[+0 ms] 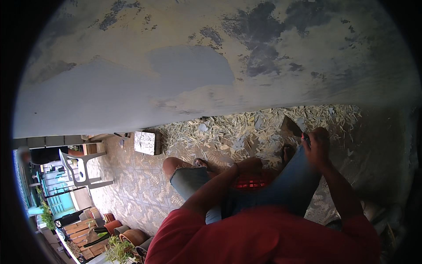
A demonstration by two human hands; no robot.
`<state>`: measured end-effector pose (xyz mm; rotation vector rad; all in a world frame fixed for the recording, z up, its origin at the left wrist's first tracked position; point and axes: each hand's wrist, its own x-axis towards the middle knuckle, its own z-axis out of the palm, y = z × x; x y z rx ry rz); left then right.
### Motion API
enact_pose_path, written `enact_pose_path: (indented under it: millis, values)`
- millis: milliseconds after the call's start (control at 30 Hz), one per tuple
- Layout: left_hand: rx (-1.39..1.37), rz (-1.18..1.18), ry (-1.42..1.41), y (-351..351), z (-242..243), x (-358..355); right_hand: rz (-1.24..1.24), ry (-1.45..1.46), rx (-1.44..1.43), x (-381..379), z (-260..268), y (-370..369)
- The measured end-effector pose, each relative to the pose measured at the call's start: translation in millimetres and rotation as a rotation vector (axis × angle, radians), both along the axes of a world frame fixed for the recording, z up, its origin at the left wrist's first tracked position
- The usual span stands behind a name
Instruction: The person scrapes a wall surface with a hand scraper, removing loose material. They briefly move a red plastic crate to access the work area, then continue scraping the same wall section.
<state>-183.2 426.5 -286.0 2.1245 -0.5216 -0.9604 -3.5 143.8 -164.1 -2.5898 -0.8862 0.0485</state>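
Observation:
My right hand (317, 148) rests by my right knee and grips the handle of a scraper (291, 126). The scraper's wide blade points up and left over paint flakes (230, 137) on the floor. My left hand (252, 165) hangs between my legs, just above a red plastic crate (251, 183) that I seem to sit on. Its fingers are dark and blurred, so their pose is unclear. Before me stands a wall (197, 99) with patches of yellowish, grey and dark surface where paint has come off.
A paint-spattered box or block (145, 143) stands left of the flakes. Farther left are a plastic chair (82, 168) and several flowerpots (133, 236) with plants. Patterned tiles (138, 184) cover the floor. A dim side wall (408, 148) bounds the right.

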Motion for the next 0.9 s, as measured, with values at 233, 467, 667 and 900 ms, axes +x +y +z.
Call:
enact_pose_path:
  millis: [233, 467, 667, 900]
  values:
    - [-0.092, 0.908, -0.256, 2.8, 94.6, 29.8, 0.020, -0.162, 0.176, -4.8, 1.0, 3.5]
    - [-0.116, 1.071, -0.621, -6.9, 154.2, -21.4, 0.055, 0.953, 0.778, -40.1, 33.7, 69.3]
    - [-0.562, 1.365, -0.376, 16.4, 152.4, -14.9, 0.118, 1.089, 0.838, -47.9, 71.2, 140.3]
    - [-0.577, 1.289, -0.501, 41.4, 154.6, 42.7, 0.031, 0.785, 0.791, -19.7, 23.9, 185.5]
